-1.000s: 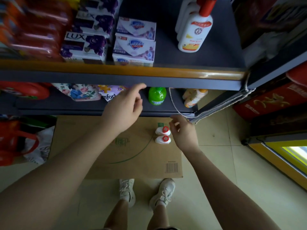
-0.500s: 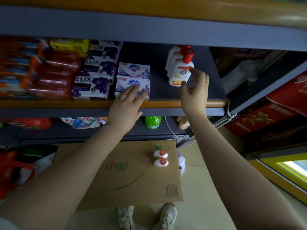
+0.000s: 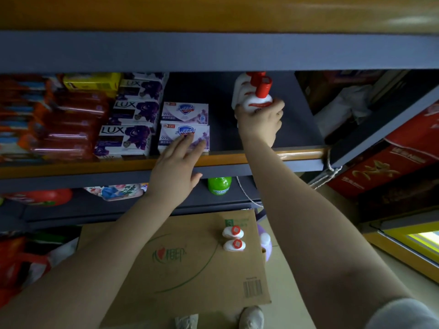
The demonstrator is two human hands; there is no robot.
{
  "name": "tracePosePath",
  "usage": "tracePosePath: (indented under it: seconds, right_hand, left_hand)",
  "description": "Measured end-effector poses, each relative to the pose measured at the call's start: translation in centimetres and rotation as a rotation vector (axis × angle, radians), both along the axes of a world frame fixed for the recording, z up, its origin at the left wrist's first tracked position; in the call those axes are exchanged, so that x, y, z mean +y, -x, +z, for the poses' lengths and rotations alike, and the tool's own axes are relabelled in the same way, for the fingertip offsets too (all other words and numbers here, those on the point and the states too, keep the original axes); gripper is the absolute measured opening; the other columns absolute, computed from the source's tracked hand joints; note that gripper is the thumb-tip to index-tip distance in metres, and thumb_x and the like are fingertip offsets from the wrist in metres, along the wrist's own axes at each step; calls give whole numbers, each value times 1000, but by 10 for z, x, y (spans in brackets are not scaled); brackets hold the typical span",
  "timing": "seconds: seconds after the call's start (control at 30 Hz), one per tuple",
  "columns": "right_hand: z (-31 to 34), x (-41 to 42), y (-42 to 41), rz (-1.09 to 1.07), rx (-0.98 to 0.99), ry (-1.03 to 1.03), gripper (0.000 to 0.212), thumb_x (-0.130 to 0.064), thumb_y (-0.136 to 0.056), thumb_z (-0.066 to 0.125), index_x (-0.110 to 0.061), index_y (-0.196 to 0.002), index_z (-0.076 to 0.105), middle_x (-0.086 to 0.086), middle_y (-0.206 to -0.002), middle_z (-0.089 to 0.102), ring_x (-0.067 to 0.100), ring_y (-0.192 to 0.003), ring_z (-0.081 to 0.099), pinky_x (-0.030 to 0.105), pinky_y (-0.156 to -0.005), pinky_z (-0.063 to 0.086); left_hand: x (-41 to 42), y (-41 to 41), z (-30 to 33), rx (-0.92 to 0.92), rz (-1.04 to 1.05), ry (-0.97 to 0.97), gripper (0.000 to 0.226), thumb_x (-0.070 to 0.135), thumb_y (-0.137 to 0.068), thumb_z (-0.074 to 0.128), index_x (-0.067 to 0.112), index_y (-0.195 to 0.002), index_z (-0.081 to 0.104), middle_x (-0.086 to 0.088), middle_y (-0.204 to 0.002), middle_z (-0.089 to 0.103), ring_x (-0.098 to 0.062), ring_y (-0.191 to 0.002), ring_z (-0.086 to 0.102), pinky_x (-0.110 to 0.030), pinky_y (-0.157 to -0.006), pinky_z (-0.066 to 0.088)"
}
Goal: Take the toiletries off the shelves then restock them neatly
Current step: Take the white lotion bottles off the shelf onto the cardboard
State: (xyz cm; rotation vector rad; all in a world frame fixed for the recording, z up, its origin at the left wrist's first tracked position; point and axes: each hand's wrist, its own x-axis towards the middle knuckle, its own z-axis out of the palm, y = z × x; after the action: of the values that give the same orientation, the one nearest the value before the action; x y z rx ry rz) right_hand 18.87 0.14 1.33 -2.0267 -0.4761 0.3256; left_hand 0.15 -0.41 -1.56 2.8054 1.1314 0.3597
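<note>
On the middle shelf [image 3: 237,160], right hand [image 3: 260,122] gripped the front bottle [image 3: 257,100] at 1 o'clock; unloading step. Left hand [image 3: 177,167], fingers spread, reached the Safeguard box [image 3: 185,136] at 12. Next: lift bottle clear of rim, down to cardboard [image 3: 190,269].

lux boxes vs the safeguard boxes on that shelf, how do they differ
The Lux boxes are dark purple with a flower print; the Safeguard boxes are pale lilac with a blue shield logo. The left hand reaches the front Safeguard box; no hand is at the Lux boxes. Both sit in front-to-back rows, side by side.
</note>
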Motion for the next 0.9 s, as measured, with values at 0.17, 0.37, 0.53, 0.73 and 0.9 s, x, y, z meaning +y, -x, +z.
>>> tracePosePath:
  seconds: [0.17, 0.37, 0.53, 0.73, 0.9]
  right_hand:
    - [9, -22, 3, 83, 102, -181, 48, -26, -70, 72, -10, -101, 39, 7, -100, 58, 25, -93, 57, 39, -81, 49]
    - [21, -95, 22, 293, 522, -480, 33, -22, -80, 71, -10, -101, 49, 8, -87, 58, 23, -82, 62, 35, -69, 56]
    - [20, -137, 30, 403, 716, -415, 28, -20, -86, 64, -4, -105, 51, 14, -90, 60, 23, -80, 63, 27, -61, 54]
    - [26, -171, 13, 459, 685, -319, 22, -26, -95, 51, -9, -108, 57, 7, -89, 67, 17, -77, 66, 26, -58, 52]
    - [32, -189, -7, 524, 552, -293, 24, -30, -98, 44, -23, -87, 64, 4, -76, 54, 13, -68, 47, 18, -56, 38]
  left_hand:
    - [-6, -2, 11, -186, 2, 124, 62, 20, -83, 68, 7, -137, 42, -15, -142, 42, -32, -135, 34, -47, -108, 34]
    - [-37, -16, 42, -546, -42, 235, 57, 29, -83, 65, 8, -132, 46, -7, -128, 51, -5, -113, 43, -3, -93, 27]
    - [-73, -36, 45, -583, -81, 365, 41, 31, -81, 66, 10, -115, 58, -2, -105, 61, -8, -90, 52, -13, -72, 38]
    - [-92, -49, 40, -664, 113, 940, 20, 28, -86, 62, 29, -106, 59, 10, -101, 66, -8, -93, 63, -22, -80, 51]
    - [-115, -60, 30, -1073, 346, 1806, 25, 26, -94, 43, 9, -100, 60, -7, -84, 67, -14, -67, 66, -26, -62, 52]
